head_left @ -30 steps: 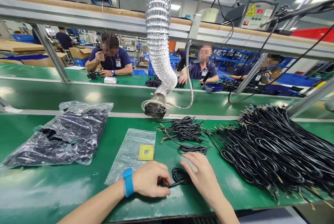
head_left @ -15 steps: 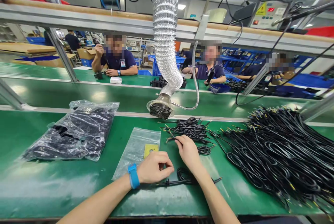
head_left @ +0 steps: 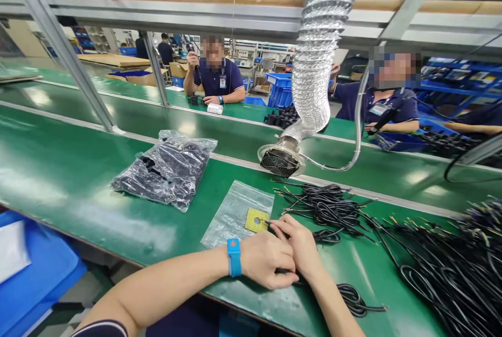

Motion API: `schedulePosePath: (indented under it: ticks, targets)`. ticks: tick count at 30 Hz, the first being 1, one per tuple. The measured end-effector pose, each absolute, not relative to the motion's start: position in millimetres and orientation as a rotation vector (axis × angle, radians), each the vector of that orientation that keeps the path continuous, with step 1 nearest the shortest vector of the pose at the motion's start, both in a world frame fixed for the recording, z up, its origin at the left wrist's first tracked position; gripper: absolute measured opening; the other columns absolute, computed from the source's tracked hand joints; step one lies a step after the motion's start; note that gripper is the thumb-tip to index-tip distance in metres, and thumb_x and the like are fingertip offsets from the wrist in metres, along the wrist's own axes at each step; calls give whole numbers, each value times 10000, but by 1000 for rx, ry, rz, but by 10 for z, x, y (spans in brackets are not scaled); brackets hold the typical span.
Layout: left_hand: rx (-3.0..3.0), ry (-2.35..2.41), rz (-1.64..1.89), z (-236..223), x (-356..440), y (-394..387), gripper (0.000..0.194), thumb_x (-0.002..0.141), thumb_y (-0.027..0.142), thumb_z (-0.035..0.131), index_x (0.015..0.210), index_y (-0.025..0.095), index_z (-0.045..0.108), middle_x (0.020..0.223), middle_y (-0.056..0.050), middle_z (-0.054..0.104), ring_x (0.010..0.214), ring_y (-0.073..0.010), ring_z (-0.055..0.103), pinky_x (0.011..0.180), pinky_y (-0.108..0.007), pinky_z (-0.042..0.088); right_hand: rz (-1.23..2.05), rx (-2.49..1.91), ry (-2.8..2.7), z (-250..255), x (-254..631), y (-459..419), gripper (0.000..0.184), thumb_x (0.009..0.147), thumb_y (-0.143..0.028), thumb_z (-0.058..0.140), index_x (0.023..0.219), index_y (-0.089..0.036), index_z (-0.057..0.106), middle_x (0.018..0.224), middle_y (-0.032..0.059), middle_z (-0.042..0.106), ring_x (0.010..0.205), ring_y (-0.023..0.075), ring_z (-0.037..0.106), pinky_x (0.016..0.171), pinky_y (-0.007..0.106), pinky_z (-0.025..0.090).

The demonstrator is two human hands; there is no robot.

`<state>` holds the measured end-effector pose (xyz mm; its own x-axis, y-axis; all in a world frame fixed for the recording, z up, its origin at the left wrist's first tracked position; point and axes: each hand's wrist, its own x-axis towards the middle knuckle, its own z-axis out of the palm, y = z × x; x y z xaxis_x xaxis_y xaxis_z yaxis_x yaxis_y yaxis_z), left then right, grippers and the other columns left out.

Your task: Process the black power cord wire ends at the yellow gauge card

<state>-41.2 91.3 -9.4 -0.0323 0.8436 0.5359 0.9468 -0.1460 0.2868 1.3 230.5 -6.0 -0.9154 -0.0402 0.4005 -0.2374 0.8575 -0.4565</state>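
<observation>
1. Left hand [head_left: 266,266]: forearm comes in low from the left, blue wristband [head_left: 234,257] at the wrist, fingers curled and pinched on a thin black cable [head_left: 355,298].
2. Right hand [head_left: 300,245]: forearm rises from the bottom edge, hand pressed against the left, fingers bent onto the same cable; the grip itself is hidden.
3. The cable lies on the green desk [head_left: 78,190], its coiled end just right of the right wrist.
4. Beyond the fingertips: yellow square plate [head_left: 257,220] on a clear plastic bag [head_left: 235,211].
5. Small cable bundle [head_left: 327,206] near; large cable pile [head_left: 451,269] to the right.
</observation>
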Motion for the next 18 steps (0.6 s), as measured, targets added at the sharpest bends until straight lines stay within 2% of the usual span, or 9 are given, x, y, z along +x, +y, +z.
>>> schedulePosePath:
  ticks: [4,10,12,15,18]
  targets:
    - [-2104,-1866,-815,-75,-358,925,227,819,283,602,625,180,661,625,-30,668,582,-151,603,539,-313,442,702,250,-2588,-150,-8,2332,397,997,-400,391,888,-219,727,760,36,635,677,167,613,596,270,468]
    - [-2147,-1913,-783,-118,-338,974,184,780,298,663,626,198,667,607,-11,667,602,-150,611,570,-307,462,628,387,-2689,-191,-24,2366,318,963,-328,440,804,-234,698,727,28,621,656,168,595,571,271,438]
    - [-2127,-1941,-902,-134,-354,978,178,787,281,655,633,193,664,614,-8,673,620,-143,616,596,-285,472,634,390,-2729,-153,-18,2362,270,936,-295,462,799,-235,687,712,22,603,640,167,579,567,271,427]
    - [-1988,-1980,-1282,-121,-389,960,186,812,247,614,652,166,662,631,-12,675,611,-119,602,606,-235,470,702,369,-2758,-93,9,2342,194,878,-226,487,830,-226,676,737,20,599,672,170,579,602,270,433]
    - [-1712,-2036,-1621,-67,-437,927,212,820,247,596,641,147,650,603,-21,636,565,-107,555,563,-214,441,785,328,-2701,-82,37,2326,198,825,-159,477,849,-216,665,766,23,605,694,168,587,612,259,433]
